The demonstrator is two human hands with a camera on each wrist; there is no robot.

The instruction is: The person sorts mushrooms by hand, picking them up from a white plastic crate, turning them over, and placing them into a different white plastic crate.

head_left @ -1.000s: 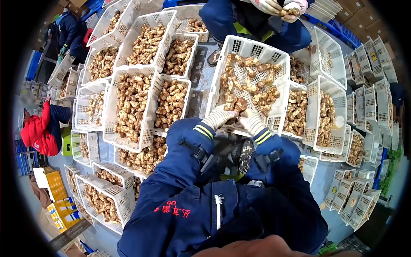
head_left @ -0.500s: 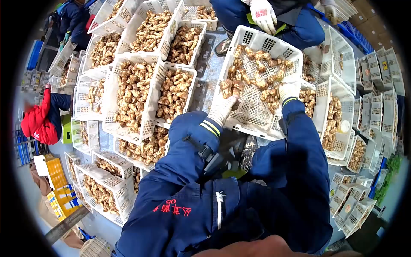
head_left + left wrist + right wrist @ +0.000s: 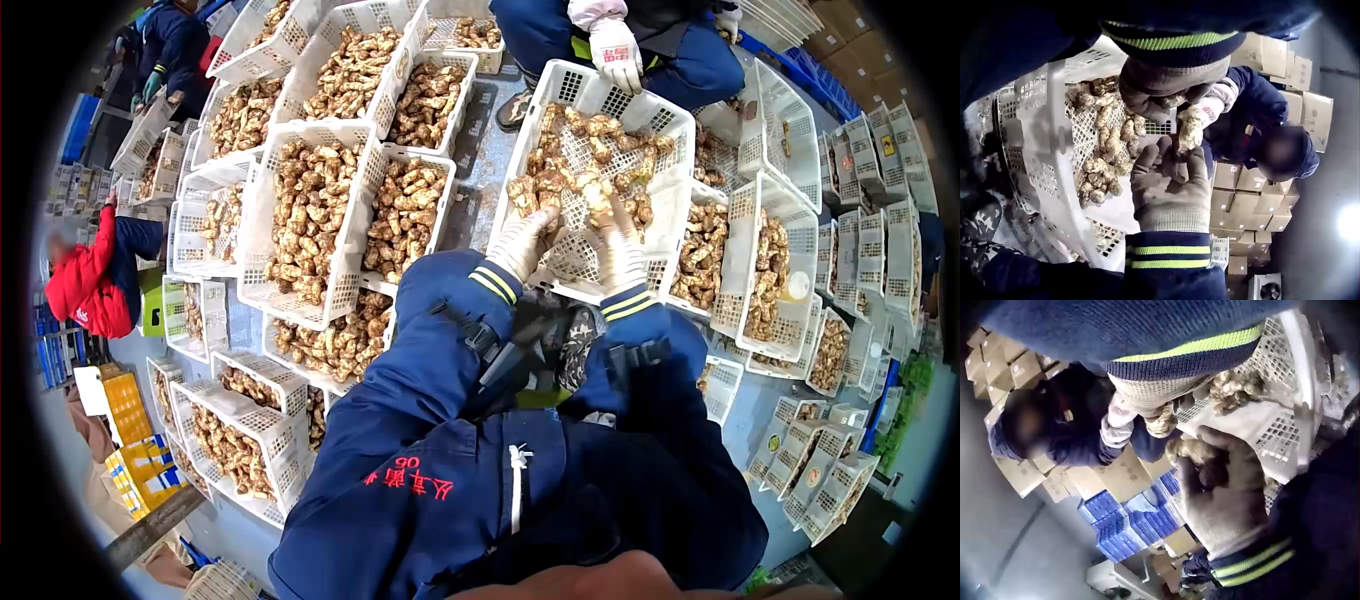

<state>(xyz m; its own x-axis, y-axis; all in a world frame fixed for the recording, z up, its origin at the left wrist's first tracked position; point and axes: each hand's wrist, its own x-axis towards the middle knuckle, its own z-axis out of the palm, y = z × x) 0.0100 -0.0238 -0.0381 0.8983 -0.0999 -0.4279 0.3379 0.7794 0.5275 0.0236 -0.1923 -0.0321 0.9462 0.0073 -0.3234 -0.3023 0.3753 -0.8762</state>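
Both hands wear pale knit gloves over the near end of a white perforated crate (image 3: pixel 640 100). In the head view my left hand (image 3: pixel 524 246) grips brown-and-cream mushrooms (image 3: pixel 535 190) at the left. Beside it, my right hand (image 3: pixel 622 252) pinches a pale mushroom (image 3: pixel 597 192) upright. The left wrist view shows that mushroom (image 3: pixel 1190 131) between the thumb and fingers of my right hand (image 3: pixel 1171 194). In the right wrist view my left hand (image 3: pixel 1225 494) curls round a mushroom (image 3: pixel 1194 451) and a dark cap. More mushrooms (image 3: pixel 600 127) lie loosely in the crate.
Filled crates (image 3: pixel 315 225) stand close on the left, others (image 3: pixel 765 270) on the right. Across the crate sits a person whose gloved hand (image 3: pixel 615 60) hangs over its far edge. A person in red (image 3: pixel 95 290) is at far left.
My right hand left the mushrooms, reached to the crate's right side, then came back beside my left hand with a pale mushroom. The person opposite lowered a gloved hand.
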